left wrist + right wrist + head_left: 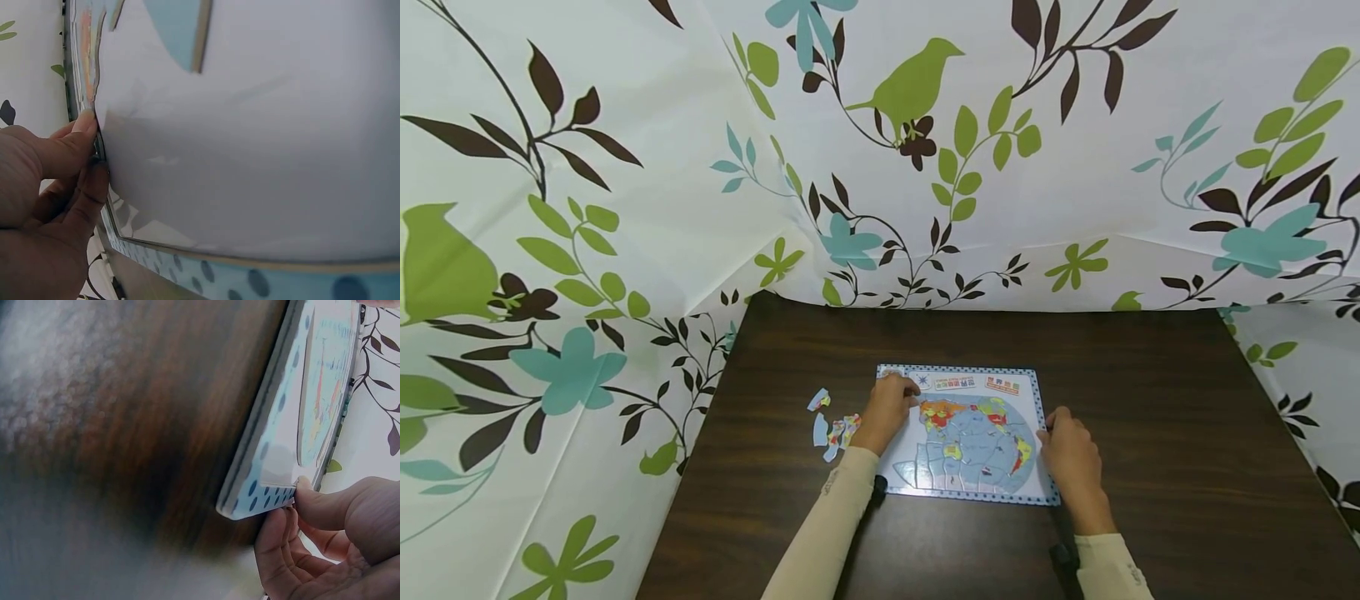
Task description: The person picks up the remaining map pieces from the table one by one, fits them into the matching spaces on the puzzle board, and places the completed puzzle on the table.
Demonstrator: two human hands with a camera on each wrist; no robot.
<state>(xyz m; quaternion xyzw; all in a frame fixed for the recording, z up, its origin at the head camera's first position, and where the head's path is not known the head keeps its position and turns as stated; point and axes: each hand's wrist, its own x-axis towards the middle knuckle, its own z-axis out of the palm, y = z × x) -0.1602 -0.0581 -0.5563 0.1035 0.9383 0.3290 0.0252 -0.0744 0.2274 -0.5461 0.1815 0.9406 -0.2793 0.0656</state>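
A world-map jigsaw puzzle (977, 450) lies in a white board with a dotted blue border (973, 500), partly filled with pieces. Over its upper left part, my left hand (886, 410) has its thumb and fingertips together at the white bed. Between them, in the left wrist view, a small puzzle piece (100, 149) shows as a thin dark edge, mostly hidden by the fingers (94, 181). At the right border is my right hand (1071, 457); its thumb (319, 506) rests on top of the rim, with fingers curled beneath, pinching the board (259, 497).
Several loose puzzle pieces (835, 435) lie left of the board on the dark wooden table (760, 517), one (819, 400) a little apart from the others. A patterned white cloth (880, 208) hangs behind the table and along its left side.
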